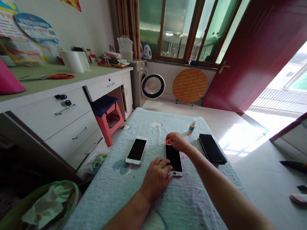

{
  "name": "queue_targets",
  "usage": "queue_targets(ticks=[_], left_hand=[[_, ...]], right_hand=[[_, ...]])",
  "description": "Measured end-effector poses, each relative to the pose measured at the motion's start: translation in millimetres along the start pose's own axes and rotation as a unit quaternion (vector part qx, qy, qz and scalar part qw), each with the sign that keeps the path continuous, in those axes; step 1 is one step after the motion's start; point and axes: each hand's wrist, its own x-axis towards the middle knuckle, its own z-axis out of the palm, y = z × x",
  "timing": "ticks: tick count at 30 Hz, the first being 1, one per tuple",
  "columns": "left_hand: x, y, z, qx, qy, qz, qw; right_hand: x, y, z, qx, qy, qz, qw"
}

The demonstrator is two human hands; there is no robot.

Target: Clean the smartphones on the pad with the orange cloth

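A white-framed smartphone (pixel 174 158) with a dark screen lies flat on the pale blue cloth. My left hand (pixel 158 173) grips its lower left side, with fingertips over the glass and thumb by the bottom edge. At the phone's top edge, my right hand (pixel 177 141) is closed around a small orange piece (pixel 168 140); its exact kind is mostly covered by the fingers. Left of my hands lies another white phone (pixel 137 150), screen dark. To the right, a black phone (pixel 212 149) rests on what looks like another device. Behind my right hand stands a small spray bottle (pixel 192 127).
The quilted cloth (pixel 117 197) covers the table. A bin (pixel 76 196) holding crumpled paper stands at lower left. Along the left wall is a desk (pixel 62 117) with red-handled scissors (pixel 60 76). A red stool (pixel 108 123), a washing machine (pixel 139 84) and a round wooden tabletop (pixel 190 85) stand beyond.
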Motion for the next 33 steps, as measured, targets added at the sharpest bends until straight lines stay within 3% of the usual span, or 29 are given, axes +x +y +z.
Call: queue_targets(ticks=[5, 12, 21, 26, 33], left_hand=[[0, 5, 1, 0.049, -0.025, 0.048, 0.997], [-2, 6, 9, 0.083, -0.021, 0.039, 0.996], [-4, 3, 13, 0.080, 0.007, 0.044, 0.996], [-4, 3, 14, 0.079, 0.007, 0.048, 0.996], [-4, 5, 9, 0.023, -0.013, 0.030, 0.999]], right_hand=[[0, -8, 6, -0.004, -0.021, -0.032, 0.999], [-3, -21, 6, -0.021, -0.077, -0.054, 0.995], [-28, -35, 5, -0.020, -0.134, -0.088, 0.987], [-37, -39, 3, 0.032, -0.184, -0.125, 0.974], [-22, -18, -5, 0.017, -0.020, -0.004, 1.000]])
